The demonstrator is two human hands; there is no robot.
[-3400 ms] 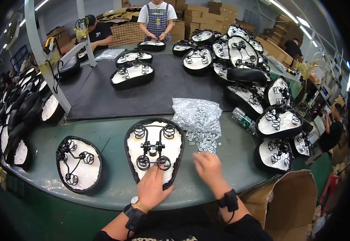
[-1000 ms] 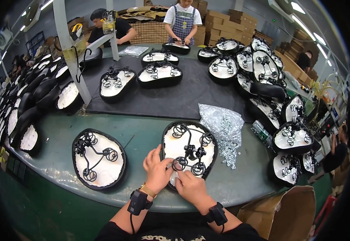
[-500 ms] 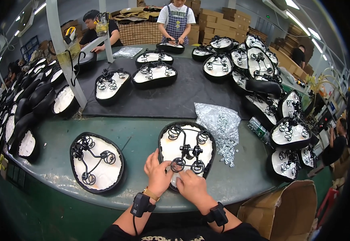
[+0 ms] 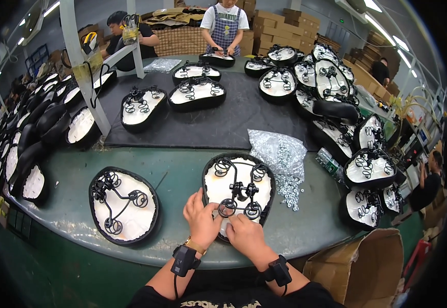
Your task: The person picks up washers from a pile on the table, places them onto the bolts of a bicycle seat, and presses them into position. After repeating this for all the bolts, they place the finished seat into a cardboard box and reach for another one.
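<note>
An upturned bicycle saddle [image 4: 215,187] lies before me, its white underside fitted with a black wire frame and coil springs [image 4: 252,209]. My left hand [image 4: 202,219] grips its left edge, with the thumb side at the near-left coil. Beside that coil, the fingers of my right hand [image 4: 245,235] are curled and pressed together at the saddle's near end. Whatever those fingertips may hold is hidden. To the left, a second upturned saddle [image 4: 131,219] with a similar spring frame rests on the green table [image 4: 182,164].
Right of my saddle, a clear plastic bag [image 4: 269,146] spills metal nuts [image 4: 289,192]. Saddles are piled at the right [image 4: 369,172] and far left [image 4: 33,182]. A plastic bottle [image 4: 330,164] lies near the right pile. Below stands an open cardboard box [image 4: 375,267]. Two people work across the table.
My hands stay at the same coil with hardly any shift. Across the table at the left, a person has raised and tilted a saddle.
</note>
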